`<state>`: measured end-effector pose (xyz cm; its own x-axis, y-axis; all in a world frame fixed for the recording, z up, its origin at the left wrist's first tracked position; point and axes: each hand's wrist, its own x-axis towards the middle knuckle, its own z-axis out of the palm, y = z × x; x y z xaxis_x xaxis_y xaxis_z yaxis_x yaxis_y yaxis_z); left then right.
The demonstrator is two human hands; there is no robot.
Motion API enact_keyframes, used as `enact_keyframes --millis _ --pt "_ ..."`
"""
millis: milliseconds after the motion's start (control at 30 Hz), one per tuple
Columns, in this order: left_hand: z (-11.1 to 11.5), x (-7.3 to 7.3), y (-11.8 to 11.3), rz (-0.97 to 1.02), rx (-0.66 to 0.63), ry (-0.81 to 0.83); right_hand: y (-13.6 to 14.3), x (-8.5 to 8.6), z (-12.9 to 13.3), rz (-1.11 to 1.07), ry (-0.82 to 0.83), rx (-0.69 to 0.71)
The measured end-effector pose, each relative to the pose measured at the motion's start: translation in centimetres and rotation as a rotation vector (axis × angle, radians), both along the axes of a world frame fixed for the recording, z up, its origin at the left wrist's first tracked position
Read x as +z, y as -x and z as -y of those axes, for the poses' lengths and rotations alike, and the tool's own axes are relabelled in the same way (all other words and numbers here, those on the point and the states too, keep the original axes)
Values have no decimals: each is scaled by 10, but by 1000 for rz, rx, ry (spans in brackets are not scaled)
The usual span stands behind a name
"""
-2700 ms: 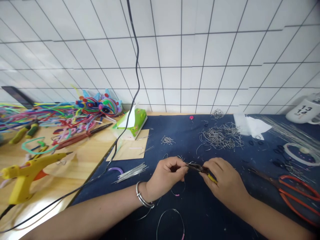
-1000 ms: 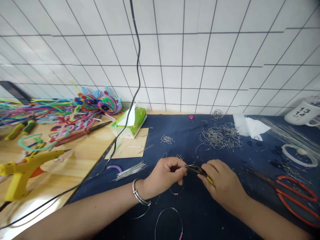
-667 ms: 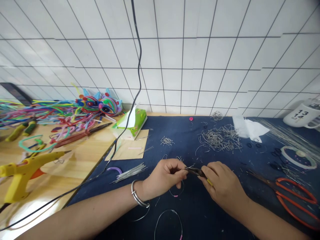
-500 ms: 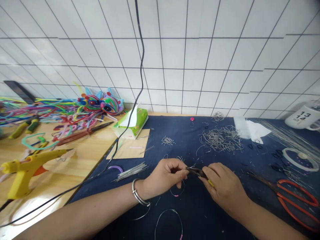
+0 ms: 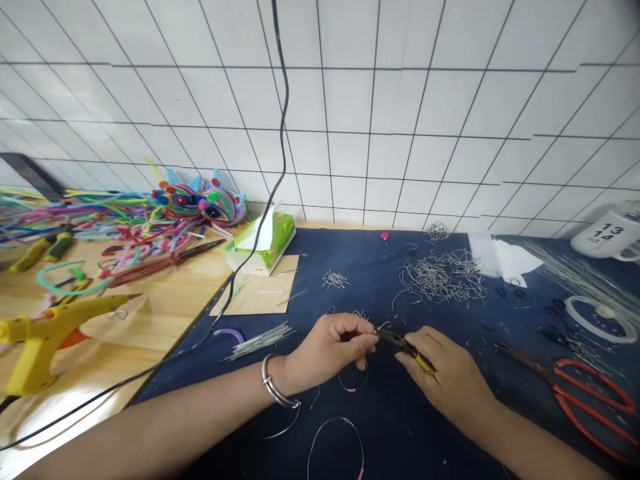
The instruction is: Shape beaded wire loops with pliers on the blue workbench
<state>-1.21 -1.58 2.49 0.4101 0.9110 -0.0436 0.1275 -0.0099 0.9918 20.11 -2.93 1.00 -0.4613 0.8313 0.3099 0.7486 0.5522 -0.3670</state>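
Note:
My left hand [image 5: 333, 348], with a silver bangle [image 5: 274, 383] on its wrist, pinches a thin piece of metal wire [image 5: 383, 327] near the middle. Closed around the yellow handles of small pliers [image 5: 395, 339], my right hand [image 5: 437, 363] keeps their dark jaws at the left fingertips, on the wire. Just below the left fingers lies a wire loop with pink beads [image 5: 351, 389]. A larger wire loop [image 5: 336, 421] rests nearer the front edge of the view.
Tangled wire pieces [image 5: 440, 277] lie behind my right hand. Red-handled scissors [image 5: 593, 393] and a mug [image 5: 606, 233] are at right. A tissue pack [image 5: 265, 243], straight wires [image 5: 263, 341], yellow glue gun [image 5: 60, 337] and black cable [image 5: 283, 133] are at left.
My right hand has shifted slightly down and right, its pliers now more tilted, with more of the yellow handle showing. My left hand keeps its pinch. The view has shifted slightly.

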Motion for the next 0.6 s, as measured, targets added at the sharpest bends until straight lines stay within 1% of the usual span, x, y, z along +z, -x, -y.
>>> enact_keyframes --millis 67,167,400,500,600 --pt "-1 -2 0 0 0 0 0 1 -1 -23 53 -20" --pt "-1 -4 1 14 -14 3 0 3 -1 -45 79 -26" --pt "-2 -6 2 100 -30 1 0 2 0 -48 49 -27" --pt "-2 -6 1 95 -19 -2 1 1 0 -48 30 -18" --pt "-1 -6 1 83 -9 3 1 1 1 -50 48 -13"
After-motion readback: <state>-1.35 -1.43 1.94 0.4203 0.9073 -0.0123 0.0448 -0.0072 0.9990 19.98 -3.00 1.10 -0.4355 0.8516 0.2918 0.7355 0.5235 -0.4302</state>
